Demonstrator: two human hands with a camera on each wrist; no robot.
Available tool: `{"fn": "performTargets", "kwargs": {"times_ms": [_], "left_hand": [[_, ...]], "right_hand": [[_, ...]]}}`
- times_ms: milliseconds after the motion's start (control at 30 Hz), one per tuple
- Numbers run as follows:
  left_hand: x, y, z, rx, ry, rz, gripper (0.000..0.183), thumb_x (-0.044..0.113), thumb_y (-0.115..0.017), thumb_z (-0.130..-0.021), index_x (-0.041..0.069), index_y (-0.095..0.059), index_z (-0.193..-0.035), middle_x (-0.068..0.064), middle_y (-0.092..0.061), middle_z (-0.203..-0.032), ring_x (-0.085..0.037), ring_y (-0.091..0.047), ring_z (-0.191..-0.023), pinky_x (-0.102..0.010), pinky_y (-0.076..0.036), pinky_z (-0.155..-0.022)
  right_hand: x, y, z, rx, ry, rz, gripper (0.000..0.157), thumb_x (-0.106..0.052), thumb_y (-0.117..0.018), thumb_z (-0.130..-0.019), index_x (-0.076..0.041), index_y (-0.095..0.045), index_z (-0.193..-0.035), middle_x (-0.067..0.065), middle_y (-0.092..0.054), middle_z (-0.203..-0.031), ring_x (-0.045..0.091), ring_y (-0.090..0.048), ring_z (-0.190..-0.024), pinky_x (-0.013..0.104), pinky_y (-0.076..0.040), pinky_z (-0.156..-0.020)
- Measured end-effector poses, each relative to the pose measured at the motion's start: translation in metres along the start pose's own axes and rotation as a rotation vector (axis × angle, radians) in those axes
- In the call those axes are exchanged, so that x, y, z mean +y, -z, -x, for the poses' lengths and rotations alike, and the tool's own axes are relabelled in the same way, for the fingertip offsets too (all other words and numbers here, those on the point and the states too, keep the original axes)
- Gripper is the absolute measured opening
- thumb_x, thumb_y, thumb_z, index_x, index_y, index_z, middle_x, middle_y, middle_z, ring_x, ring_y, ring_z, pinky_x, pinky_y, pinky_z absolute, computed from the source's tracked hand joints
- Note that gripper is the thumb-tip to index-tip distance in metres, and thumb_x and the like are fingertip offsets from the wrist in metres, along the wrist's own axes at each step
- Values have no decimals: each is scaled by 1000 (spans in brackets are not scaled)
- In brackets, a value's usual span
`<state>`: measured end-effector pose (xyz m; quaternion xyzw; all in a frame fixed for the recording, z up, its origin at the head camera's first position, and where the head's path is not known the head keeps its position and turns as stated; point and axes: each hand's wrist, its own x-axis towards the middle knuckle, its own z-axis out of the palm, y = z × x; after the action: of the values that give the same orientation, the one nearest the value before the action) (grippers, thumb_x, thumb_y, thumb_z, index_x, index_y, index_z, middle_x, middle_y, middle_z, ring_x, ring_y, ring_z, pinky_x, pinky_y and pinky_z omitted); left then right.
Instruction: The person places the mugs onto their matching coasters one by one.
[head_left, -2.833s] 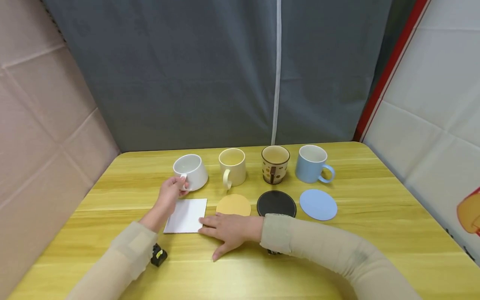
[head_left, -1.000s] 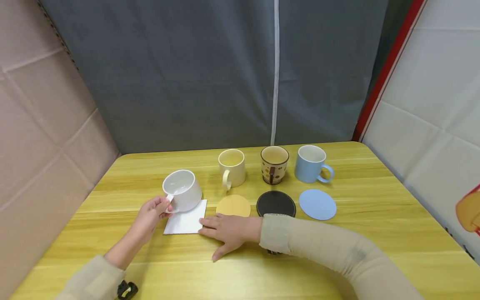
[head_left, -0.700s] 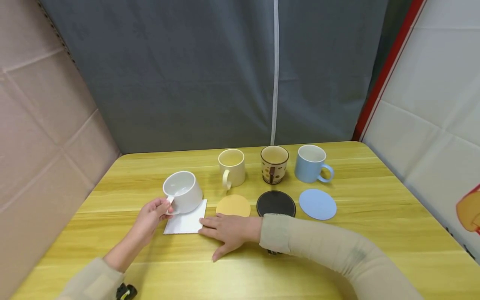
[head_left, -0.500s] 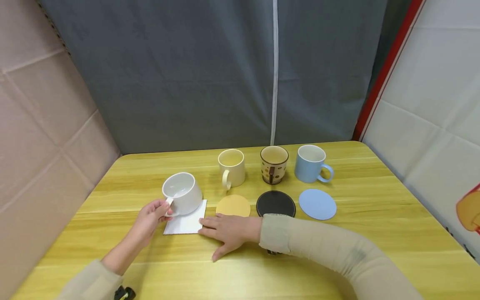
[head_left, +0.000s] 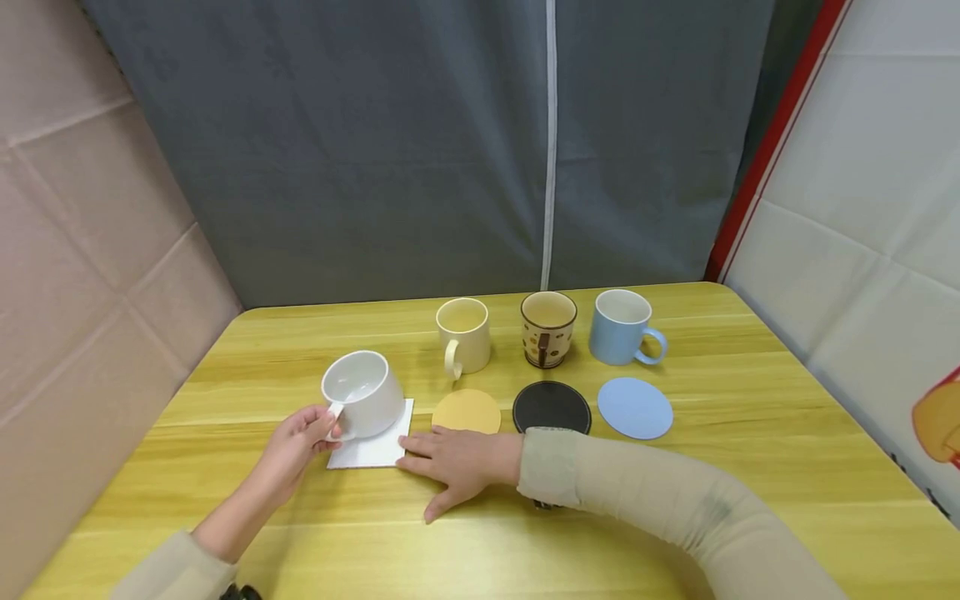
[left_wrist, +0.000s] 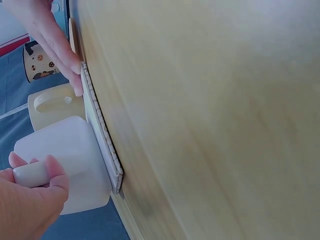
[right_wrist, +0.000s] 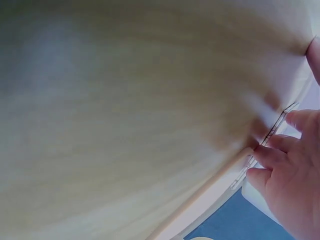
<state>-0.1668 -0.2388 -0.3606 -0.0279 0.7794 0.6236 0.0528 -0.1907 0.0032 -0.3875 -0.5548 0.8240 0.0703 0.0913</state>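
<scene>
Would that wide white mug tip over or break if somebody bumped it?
Standing flat, the wide white ceramic-looking mug probably wouldn't tip easily: it looks squat and broad. Lifted, it may tilt, since the left hand holds only the side handle. It looks smooth and hard, so it might be slippery, and chip if dropped.

The person wears long sleeves in a pale beige cloth. The right sleeve (head_left: 637,477) is mostly smooth, bunching into soft creases (head_left: 738,542) farther up, with a blurred grey smudge (head_left: 712,511) nearby. It ends in a wide, slightly greyer cuff (head_left: 550,467), under whose lower edge a small black part (head_left: 544,505) shows. The left sleeve (head_left: 176,571) is similarly beige, with a black piece (head_left: 240,592) beside it, partly out of view. Both hands (head_left: 457,458) are bare.
</scene>
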Motion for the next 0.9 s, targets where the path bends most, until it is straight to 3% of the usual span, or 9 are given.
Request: {"fn": "performTargets", "kwargs": {"times_ms": [200,500,900], "left_hand": [[-1,2,6,-21,-2,17,16,10,-42,-97,-5,-48,-96,2,-53,-75,-9,-53,-76,-24,-48,-73],[-4,5,10,-49,1,-3,18,11,-41,-97,-6,-47,-98,3,-53,-75,-9,-53,-76,-26,-48,-74],[-5,7,18,-79,-7,6,20,12,-43,-96,-7,-47,-100,2,-54,-76,-8,-54,-75,-24,-49,-73]], "right_hand": [[-1,2,-1,-1,-4,37,81,-65,-40,-84,-17,-21,-146,9,-14,-152,21,-14,-139,37,-15,-112],[-3,3,-1,54,21,198,80,-69,-36,-83,-18,-28,-144,11,-25,-148,26,-27,-134,33,-20,-111],[-3,2,-1,45,7,170,79,-68,-36,-83,-19,-27,-145,12,-24,-149,28,-26,-134,34,-19,-111]]}}
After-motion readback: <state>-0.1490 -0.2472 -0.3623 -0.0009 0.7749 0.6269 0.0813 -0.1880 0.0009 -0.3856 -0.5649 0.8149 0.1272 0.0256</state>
